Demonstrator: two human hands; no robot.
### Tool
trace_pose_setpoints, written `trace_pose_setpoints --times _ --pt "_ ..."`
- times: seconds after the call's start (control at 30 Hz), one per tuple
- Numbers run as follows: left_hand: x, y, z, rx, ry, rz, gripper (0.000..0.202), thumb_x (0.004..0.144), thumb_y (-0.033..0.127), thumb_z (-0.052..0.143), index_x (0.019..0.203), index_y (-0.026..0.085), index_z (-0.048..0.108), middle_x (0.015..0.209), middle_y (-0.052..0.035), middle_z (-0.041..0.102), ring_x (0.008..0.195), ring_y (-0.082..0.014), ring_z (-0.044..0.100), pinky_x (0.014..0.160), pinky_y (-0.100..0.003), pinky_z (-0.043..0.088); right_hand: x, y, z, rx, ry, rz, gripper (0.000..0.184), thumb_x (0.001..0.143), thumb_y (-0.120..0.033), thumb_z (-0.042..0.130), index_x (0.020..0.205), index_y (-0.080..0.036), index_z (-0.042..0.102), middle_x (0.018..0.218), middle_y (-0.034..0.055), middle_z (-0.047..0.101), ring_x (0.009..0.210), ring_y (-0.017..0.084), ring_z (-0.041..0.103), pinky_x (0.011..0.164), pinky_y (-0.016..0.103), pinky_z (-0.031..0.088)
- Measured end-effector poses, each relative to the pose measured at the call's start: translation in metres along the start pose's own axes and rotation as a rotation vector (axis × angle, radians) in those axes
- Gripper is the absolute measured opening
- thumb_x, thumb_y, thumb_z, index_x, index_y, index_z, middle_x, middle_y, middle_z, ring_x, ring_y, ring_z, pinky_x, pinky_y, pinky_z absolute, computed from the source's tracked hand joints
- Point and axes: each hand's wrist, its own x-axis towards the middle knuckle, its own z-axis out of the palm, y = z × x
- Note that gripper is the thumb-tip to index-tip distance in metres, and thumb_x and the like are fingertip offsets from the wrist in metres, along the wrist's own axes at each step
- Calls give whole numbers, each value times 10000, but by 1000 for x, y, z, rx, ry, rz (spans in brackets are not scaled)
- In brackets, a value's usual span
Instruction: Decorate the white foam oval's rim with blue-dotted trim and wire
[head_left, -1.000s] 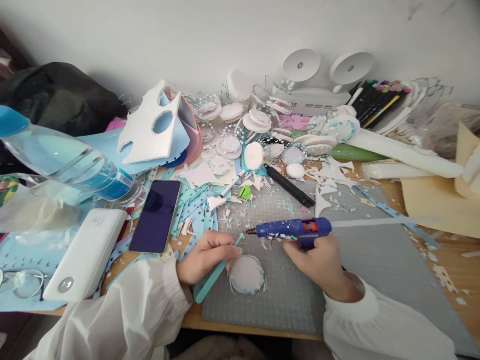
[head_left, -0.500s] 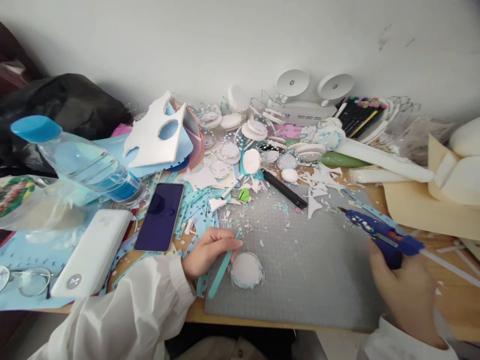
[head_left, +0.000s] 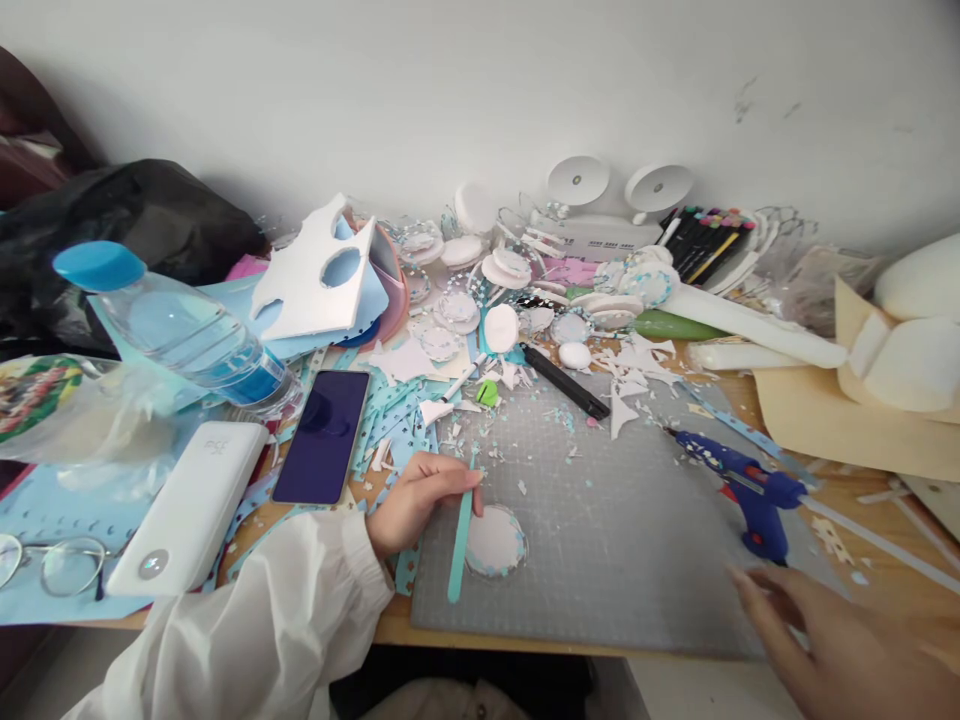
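My left hand [head_left: 418, 498] pinches the upper end of a light blue strip [head_left: 460, 535] that hangs down beside a white foam disc [head_left: 493, 541] edged with blue bits on the grey cutting mat [head_left: 622, 560]. A blue glue gun [head_left: 739, 481] stands on the mat at the right, its nozzle pointing left and a clear glue stick trailing behind it. Just below the gun, at the lower right, my right hand [head_left: 832, 640] hovers with its fingers stretched out and holds nothing.
Paper scraps, a black craft knife [head_left: 566, 381], a phone [head_left: 323, 436], a white power bank [head_left: 187, 507], a water bottle [head_left: 180, 334], glasses [head_left: 52, 563], foam discs, markers [head_left: 705, 240] and rolled sheets crowd the desk along the wall.
My right hand carried the glue gun from above the disc to the right, set it down on the mat and let go. The blue strip in my left hand swung more upright.
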Motion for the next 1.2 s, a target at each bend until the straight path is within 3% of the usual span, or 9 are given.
trace_pose_setpoints --times 0.17,0.27,0.37,0.5,0.63,0.73,0.9,1.03,1.2 --pt "0 2 1 -26 1 16 399 772 454 668 548 125 700 444 64 209 463 -87 209 528 -298 159 53 -105 -10 160 40 -477 190 955 -216 477 1060 -177 631 915 112 718 819 246 672 758 416 478" --pt "0 3 2 -66 22 27 477 768 459 673 442 152 508 456 71 197 469 -75 176 521 -293 145 81 -158 -1 244 74 -804 262 947 -117 468 1152 -139 631 1023 112 714 923 234 648 841 400 470" --pt "1 3 3 -86 51 40 584 764 465 679 434 190 283 485 71 188 484 -70 157 504 -285 136 96 -185 16 274 132 -1027 234 957 -126 472 1085 -120 668 1004 102 720 940 229 644 863 394 488" --pt "3 0 3 -77 70 51 608 796 504 662 469 200 250 502 70 190 493 -74 170 489 -276 152 109 -188 32 341 255 -1175 203 943 -79 470 929 -100 672 879 106 727 864 205 664 828 366 535" --pt "0 2 1 37 53 78 523 890 534 556 531 155 521 507 51 298 508 -96 263 519 -270 231 117 -163 42 536 226 -1001 196 947 -96 474 1063 -135 627 928 102 749 871 191 695 783 349 587" --pt "-4 7 -1 416 -67 293 422 945 493 480 889 140 707 728 -43 568 693 -165 493 674 -292 386 115 -141 55 704 249 -671 181 896 -112 605 1049 -208 607 921 63 755 814 174 721 733 326 605" --pt "-4 7 1 962 -319 521 761 598 589 797 1170 138 578 1165 -180 614 1014 -341 546 926 -472 401 107 -129 69 1008 342 -152 127 881 -106 615 957 -205 592 784 10 667 651 156 703 615 307 593" --pt "-1 2 2 1114 -329 515 582 696 438 770 1156 159 550 1156 -161 632 1042 -341 564 938 -485 412 106 -133 61 1230 270 -31 109 883 -104 608 928 -199 581 809 -7 625 561 111 654 543 271 563" --pt "-4 -3 -2 912 -240 628 565 802 314 732 1277 208 446 1199 -145 616 1130 -279 577 968 -404 472 105 -136 51 1390 234 9 87 887 -111 603 905 -194 583 792 -12 609 542 103 630 510 272 560"
